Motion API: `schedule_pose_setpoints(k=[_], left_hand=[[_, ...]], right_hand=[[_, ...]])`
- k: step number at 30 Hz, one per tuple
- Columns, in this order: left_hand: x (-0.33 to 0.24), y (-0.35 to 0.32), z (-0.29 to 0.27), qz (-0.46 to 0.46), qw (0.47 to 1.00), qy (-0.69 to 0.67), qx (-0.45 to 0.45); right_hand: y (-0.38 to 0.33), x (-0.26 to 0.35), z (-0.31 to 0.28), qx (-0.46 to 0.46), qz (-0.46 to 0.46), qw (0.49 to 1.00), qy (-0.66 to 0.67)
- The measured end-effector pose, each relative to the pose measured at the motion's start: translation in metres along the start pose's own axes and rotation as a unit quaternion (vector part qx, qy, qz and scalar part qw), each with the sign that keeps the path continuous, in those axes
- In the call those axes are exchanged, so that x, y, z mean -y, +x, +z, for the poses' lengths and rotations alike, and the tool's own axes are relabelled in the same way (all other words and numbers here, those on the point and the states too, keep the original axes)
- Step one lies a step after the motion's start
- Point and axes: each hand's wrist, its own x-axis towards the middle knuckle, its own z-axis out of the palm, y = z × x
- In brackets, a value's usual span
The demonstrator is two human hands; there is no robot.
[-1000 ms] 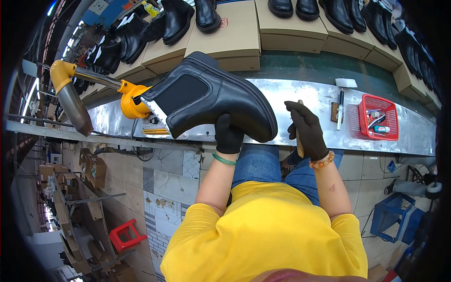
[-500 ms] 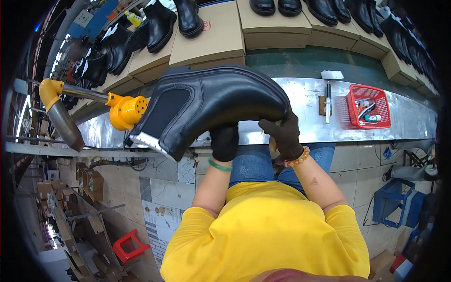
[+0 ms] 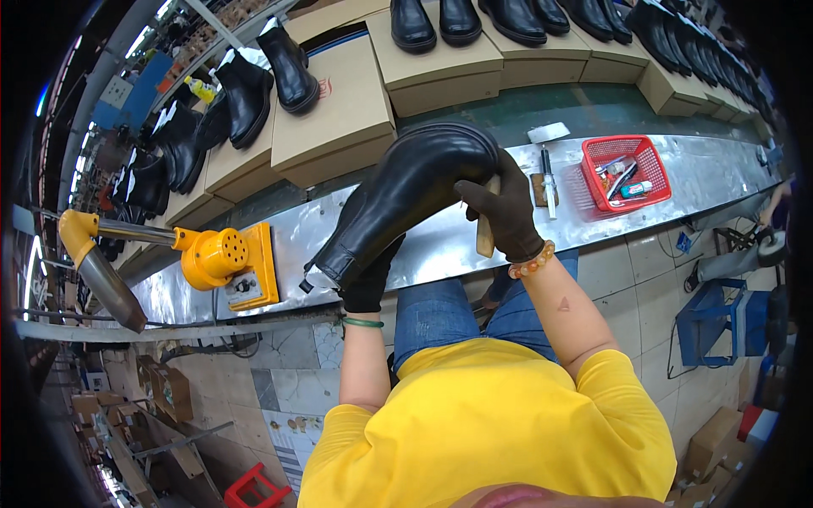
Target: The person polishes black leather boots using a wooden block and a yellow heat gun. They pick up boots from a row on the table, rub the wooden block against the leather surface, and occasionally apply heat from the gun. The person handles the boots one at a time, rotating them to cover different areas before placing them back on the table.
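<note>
A black leather ankle boot (image 3: 405, 182) is held slantwise above the metal workbench, its toe up to the right and its shaft opening down to the left. White paper or lining shows at the opening. My left hand (image 3: 367, 284), in a black glove, is behind and below the shaft, gripping the boot; most of its fingers are hidden. At the toe, my right hand (image 3: 508, 207) in a dark brown glove closes round a flat tan wooden piece (image 3: 485, 237). The glove hides the rest of this piece, so its exact kind is unclear.
A yellow machine head (image 3: 216, 258) with a metal nozzle stands left on the metal workbench (image 3: 432, 254). To the right are a red basket (image 3: 627, 173) of small items, a syringe-like tube (image 3: 548, 184) and a white block (image 3: 549, 133). Cardboard boxes (image 3: 334, 110) bearing black boots line the back.
The boot has turned, its upper now facing me and its shaft swung down and nearer. The tan wooden piece in my right hand shows more. The whole view has shifted and tilted.
</note>
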Motion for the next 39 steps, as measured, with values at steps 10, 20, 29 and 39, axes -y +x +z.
schedule_pose_setpoints(k=[10, 20, 29, 39], left_hand=[[0.012, -0.019, -0.021, 0.067, 0.982, 0.049, -0.167], [-0.014, -0.044, 0.024, 0.128, 0.972, 0.137, -0.140], [-0.071, -0.023, 0.007, 0.132, 0.948, 0.275, -0.090], [-0.119, 0.160, 0.135, 0.354, 0.700, 0.613, 0.094]], right_hand=[[0.028, 0.011, -0.013, 0.049, -0.068, 0.979, -0.187], [0.039, -0.007, -0.034, 0.096, 0.017, 0.994, -0.052], [0.016, -0.036, -0.050, 0.073, 0.249, 0.957, 0.129], [0.022, -0.088, 0.014, -0.076, 0.160, 0.864, 0.472]])
